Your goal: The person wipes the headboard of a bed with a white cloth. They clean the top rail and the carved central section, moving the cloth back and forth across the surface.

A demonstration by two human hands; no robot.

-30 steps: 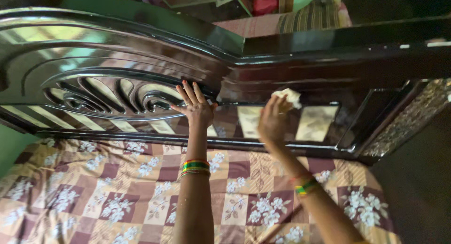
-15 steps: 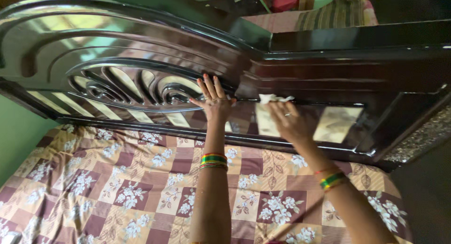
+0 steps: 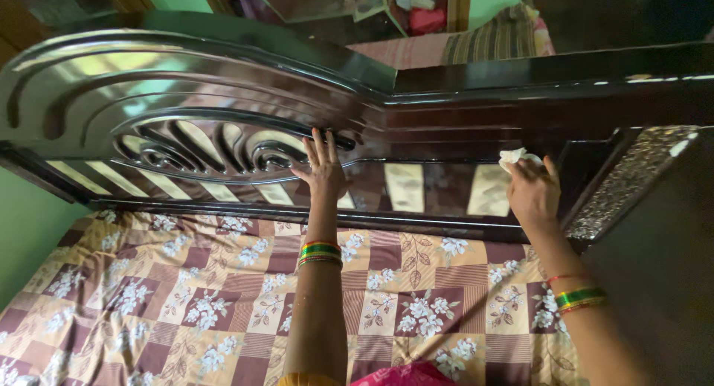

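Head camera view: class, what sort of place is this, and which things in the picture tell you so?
Most likely a bedroom in a home. A glossy dark carved headboard stands at the end of a mattress under a floral patchwork bedsheet, and the right hand presses a white cloth against the headboard.

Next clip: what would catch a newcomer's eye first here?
The glossy dark carved headboard fills the top of the view, with curved cut-outs at its middle. The left hand lies flat against it beside the carving, while the right hand presses a small white cloth to the panel further right. Below lies a patchwork bedsheet with white flowers.
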